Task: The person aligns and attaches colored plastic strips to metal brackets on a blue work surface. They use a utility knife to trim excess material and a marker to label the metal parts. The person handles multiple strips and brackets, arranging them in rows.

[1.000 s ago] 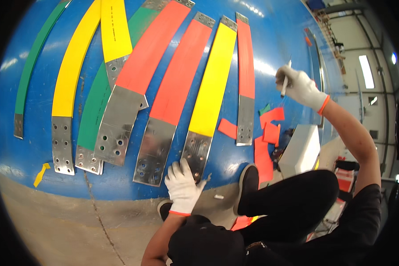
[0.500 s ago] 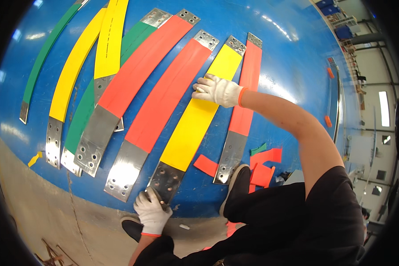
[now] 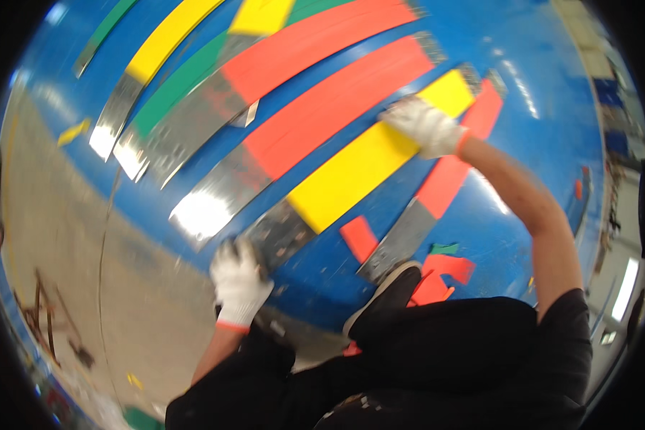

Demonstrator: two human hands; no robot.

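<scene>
Your left hand [image 3: 240, 283] presses flat on the yellow strip's [image 3: 358, 168] metal end [image 3: 279, 233]; your right hand [image 3: 426, 127] flattens its upper part. Strip looks mostly laid down.

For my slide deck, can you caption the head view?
Gloved left hand and right hand press a yellow-covered metal strip on a blue surface.

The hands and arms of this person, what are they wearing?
Both hands wear white knitted work gloves with an orange-red band at the cuff: the left hand and the right hand. The forearms are bare below the gloves. The right arm comes out of a short black sleeve, part of dark clothing. The picture is blurred, so finer markings cannot be made out.
</scene>
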